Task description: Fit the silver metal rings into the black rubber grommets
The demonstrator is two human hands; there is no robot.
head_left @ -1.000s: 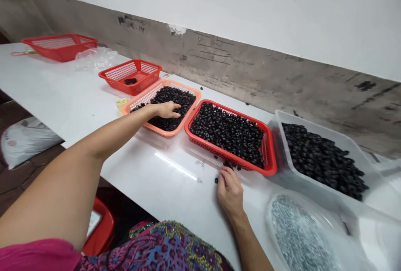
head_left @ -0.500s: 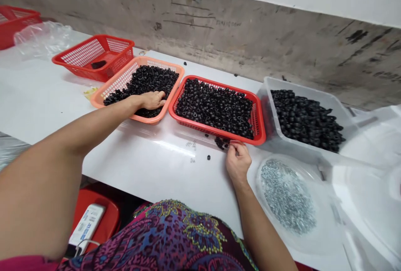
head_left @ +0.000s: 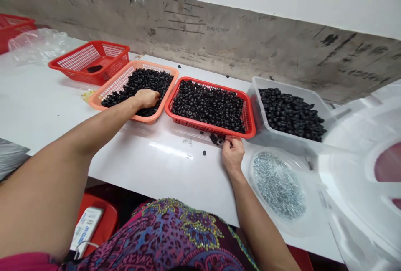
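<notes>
From my feed, I take the red mesh basket on the white table as my landmark. It is heaped with black ring-shaped pieces, most with their holes showing.

Just left of it sits an orange mesh basket holding a similar heap of black pieces. The left hand is in that heap, its fingers curled down and close together, pressed among the pieces. I cannot tell whether they pinch any.

The right hand is just below the landmark's near rim, its fingertips bunched beside a small loose pile of black rings on the table. I cannot tell whether it pinches one. A single black ring lies on the table, near that hand and apart from the pile.

Just right of the landmark, a clear plastic bin holds more black pieces. Below that bin, a round clear tray holds small silver metal pieces. Beyond the orange basket, further from the landmark, a second red mesh basket has a few dark pieces on its floor.
</notes>
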